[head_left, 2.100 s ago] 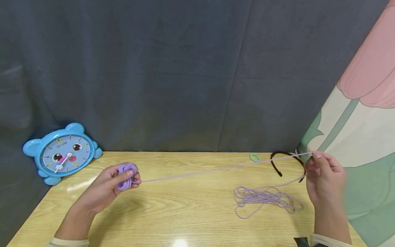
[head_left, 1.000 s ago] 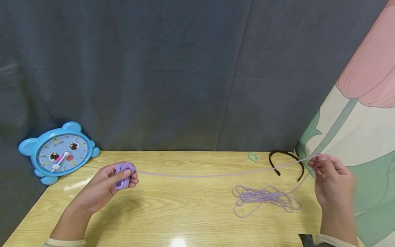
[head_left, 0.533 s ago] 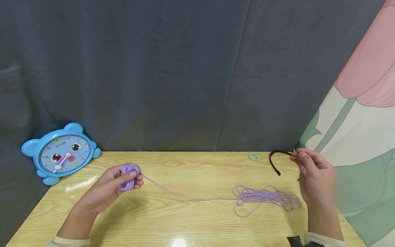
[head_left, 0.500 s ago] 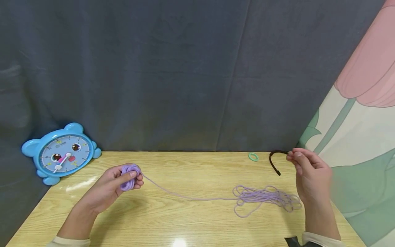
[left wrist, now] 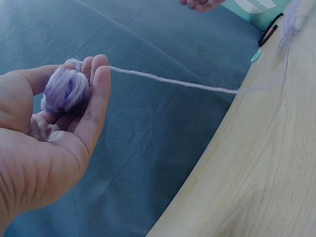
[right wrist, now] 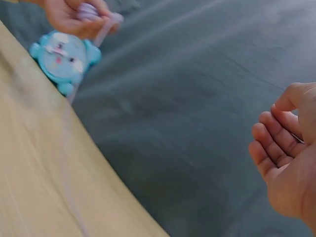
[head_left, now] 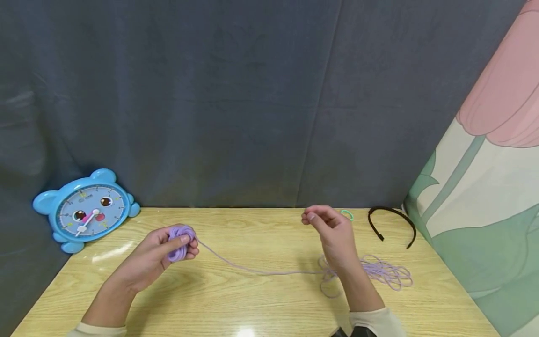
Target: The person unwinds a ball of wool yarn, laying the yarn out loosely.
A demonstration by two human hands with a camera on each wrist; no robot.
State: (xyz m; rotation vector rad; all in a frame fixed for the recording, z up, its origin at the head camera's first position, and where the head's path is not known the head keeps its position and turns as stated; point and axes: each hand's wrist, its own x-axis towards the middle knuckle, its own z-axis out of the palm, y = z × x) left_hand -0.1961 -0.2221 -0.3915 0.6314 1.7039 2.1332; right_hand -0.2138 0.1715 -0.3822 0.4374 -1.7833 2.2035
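Observation:
A small wound ball of lilac yarn [head_left: 178, 254] is gripped in my left hand [head_left: 148, 260], the thumb laid across its front. In the left wrist view the ball [left wrist: 65, 90] sits between thumb and curled fingers. One strand [head_left: 252, 271] sags from it down to the table and runs right to a loose tangle of the same yarn [head_left: 388, 272]. My right hand [head_left: 334, 234] hovers over the table with nothing in it, and its forearm hides part of the tangle. The right wrist view shows that hand's fingers [right wrist: 269, 140] loosely bent, thumb near the index finger.
A blue bear-shaped clock [head_left: 90, 210] leans at the back left of the wooden table [head_left: 236, 304]. At the back right lie a black headband [head_left: 393, 210] and a green ring [head_left: 347, 214], partly behind the right hand. A dark curtain [head_left: 219, 117] hangs behind.
My right hand has let go of the strand and moved left from the far right to the middle. The strand, earlier stretched between the hands, now droops onto the table. The left hand barely moved.

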